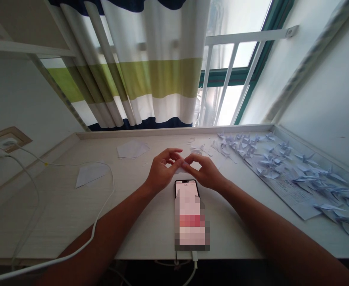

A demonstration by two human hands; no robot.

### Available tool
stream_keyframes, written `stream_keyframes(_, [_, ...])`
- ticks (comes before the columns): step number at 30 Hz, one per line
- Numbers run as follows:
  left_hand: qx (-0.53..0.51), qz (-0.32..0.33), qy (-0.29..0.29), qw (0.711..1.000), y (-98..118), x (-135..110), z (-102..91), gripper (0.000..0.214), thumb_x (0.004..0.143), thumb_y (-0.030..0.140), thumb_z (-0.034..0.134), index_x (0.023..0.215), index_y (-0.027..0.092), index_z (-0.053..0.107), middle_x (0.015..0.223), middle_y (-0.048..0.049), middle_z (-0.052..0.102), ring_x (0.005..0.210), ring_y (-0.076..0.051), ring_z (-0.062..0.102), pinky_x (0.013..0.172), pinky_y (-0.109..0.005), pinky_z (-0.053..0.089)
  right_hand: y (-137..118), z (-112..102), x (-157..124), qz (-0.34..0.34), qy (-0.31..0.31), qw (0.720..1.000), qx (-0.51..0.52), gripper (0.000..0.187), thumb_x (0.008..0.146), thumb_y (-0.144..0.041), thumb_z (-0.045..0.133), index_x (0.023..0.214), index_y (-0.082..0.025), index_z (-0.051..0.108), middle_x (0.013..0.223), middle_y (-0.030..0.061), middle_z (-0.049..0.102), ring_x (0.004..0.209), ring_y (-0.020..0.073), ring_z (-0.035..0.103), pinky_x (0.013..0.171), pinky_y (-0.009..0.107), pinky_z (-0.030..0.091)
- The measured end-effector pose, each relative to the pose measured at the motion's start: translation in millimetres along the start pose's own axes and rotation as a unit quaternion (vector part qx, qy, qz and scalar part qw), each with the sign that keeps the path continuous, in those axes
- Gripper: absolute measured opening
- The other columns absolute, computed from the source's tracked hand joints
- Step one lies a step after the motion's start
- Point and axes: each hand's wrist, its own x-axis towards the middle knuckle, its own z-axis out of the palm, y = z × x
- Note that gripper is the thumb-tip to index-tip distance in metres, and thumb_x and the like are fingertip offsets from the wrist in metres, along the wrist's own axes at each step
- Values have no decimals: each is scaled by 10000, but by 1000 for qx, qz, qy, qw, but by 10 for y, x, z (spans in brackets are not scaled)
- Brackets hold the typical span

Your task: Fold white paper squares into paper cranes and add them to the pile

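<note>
A small piece of white paper (180, 170) sits between the fingertips of the two hands, just beyond the top end of a smartphone (189, 206) and above the pale tabletop (144, 226). The left hand (162, 171) holds it with the thumb stretched out toward the right and the index finger arched above, a narrow gap between them; the right hand (205, 171) pinches from the other side, thumb and index finger close together and aimed left, so the two sets of fingertips meet. Only a sliver of the paper shows below the thumbs, and that visible strip runs roughly left to right; fingers cover the rest, so its full long axis and the way any tip points cannot be told. The phone lies face up with its long axis running away from the near edge, between the two forearms. To the right, many folded paper cranes (271, 169) point various ways, some on a printed sheet (296, 194) that slants toward the near right. Loose white sheets (132, 149) lie to the left, near a white cable (112, 174), while paper scraps (200, 149) rest just past the hands.
</note>
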Motion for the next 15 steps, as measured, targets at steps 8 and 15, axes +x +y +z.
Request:
stream_keyframes(8, [52,-44,-85,994,-23,33,-111,289,881,425,745,1050,194,785,972,-80,803,865,-224,738,785,-346,582,53,8,8,36,50,998,16,386,943,-581,655,842,-214,721,816,55,754,768,218,684,705,367,535])
stream_keyframes(15, [63,-35,-101,992,-44,41,-122,256,897,430,732,969,190,787,889,-72,807,808,-219,752,754,-343,590,80,10,19,47,46,996,56,394,928,-582,675,849,-198,718,823,64,743,777,214,689,733,377,567])
